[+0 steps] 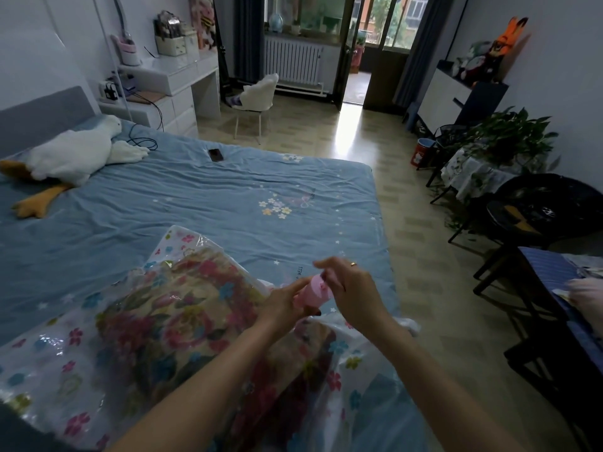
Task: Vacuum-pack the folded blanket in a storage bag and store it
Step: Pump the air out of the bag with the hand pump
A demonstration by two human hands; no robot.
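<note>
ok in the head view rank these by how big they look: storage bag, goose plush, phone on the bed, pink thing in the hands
1. storage bag, largest by far, though nearest the camera
2. goose plush
3. pink object and phone: they look alike in size; the hands partly cover the pink object and it is nearer, so I won't rank them

— Where did the storage bag point(65, 370) lie?
— On the near part of the bed point(195, 197), with the folded blanket point(169, 314) inside it.
— And the hands?
— Above the bag's right side, the left hand point(284, 305) and right hand point(349, 291) meeting on a small pump point(313, 290) between them.
— Farther off?
— A plush goose point(71, 151) at far left on the bed; a phone point(216, 154) at its far edge; a chair point(256, 99) beyond.
</note>
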